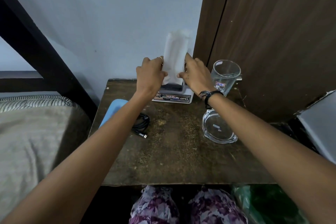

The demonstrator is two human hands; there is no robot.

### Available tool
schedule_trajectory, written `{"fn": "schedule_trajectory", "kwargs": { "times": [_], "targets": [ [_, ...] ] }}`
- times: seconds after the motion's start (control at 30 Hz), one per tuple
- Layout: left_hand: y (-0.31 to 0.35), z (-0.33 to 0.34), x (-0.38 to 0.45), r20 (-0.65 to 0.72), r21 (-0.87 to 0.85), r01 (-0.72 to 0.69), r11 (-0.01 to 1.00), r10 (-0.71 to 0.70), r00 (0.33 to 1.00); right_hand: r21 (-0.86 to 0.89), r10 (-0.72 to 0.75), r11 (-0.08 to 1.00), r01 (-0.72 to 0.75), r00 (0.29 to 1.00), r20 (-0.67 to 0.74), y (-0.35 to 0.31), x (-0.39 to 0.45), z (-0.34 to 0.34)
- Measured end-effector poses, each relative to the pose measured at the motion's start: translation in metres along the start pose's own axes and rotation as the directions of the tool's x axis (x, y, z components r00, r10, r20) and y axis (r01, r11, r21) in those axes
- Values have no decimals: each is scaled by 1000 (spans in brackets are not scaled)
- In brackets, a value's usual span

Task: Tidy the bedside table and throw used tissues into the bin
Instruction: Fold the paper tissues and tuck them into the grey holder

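Both hands, left [151,74] and right [195,76], pinch a white tissue [174,60] upright, hiding most of the tissue box [173,96].

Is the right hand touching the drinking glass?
Apart. The head view shows wall and table between the right hand and the glass.

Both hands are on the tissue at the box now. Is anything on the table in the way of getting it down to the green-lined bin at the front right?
Both the left hand and right hand pinch the tissue above the tissue box. Toward the bin, the drinking glass and glass ashtray stand along the table's right side.
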State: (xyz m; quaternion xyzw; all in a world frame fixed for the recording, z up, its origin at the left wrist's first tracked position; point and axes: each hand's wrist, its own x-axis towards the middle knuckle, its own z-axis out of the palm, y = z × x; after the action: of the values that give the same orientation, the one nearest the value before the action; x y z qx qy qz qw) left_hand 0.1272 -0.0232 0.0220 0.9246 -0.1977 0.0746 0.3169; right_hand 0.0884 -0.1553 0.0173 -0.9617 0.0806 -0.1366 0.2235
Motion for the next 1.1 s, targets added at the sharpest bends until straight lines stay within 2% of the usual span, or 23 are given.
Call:
{"fn": "schedule_trajectory", "kwargs": {
  "times": [0.1, 0.3, 0.5, 0.57, 0.77, 0.93, 1.1],
  "targets": [
    [0, 0, 11, 60, 50, 18, 999, -21, 998, -69, -1, 998, 2, 1000, 7, -3, 1, 1],
    [1, 5, 13, 125, 161, -58, 985, 38, 991, -136, -53, 989, 54, 999, 9, -10, -9, 2],
    [1, -4, 29, 345, 119, 6, 993, -47, 937, -171, -78, 982, 77, 997, 1, -13, -10, 2],
    [3, -3, 27, 337, 165, -27, 986, -30, 941, -171, -80, 982, 78, 997, -8, -13, -10, 2],
    [1, 3, 17, 169, 303, -136, 943, 88, 982, -178, -77, 981, 75, 997, -2, -10, -7, 6],
    [1, 1, 18, 192, 334, -139, 932, 77, 978, -160, -89, 983, 89, 996, 7, -9, -6, 9],
    [6, 4, 17, 200, 390, -184, 902, 112, 973, -125, -104, 987, 98, 994, -42, -10, -9, 14]
  ]
}}
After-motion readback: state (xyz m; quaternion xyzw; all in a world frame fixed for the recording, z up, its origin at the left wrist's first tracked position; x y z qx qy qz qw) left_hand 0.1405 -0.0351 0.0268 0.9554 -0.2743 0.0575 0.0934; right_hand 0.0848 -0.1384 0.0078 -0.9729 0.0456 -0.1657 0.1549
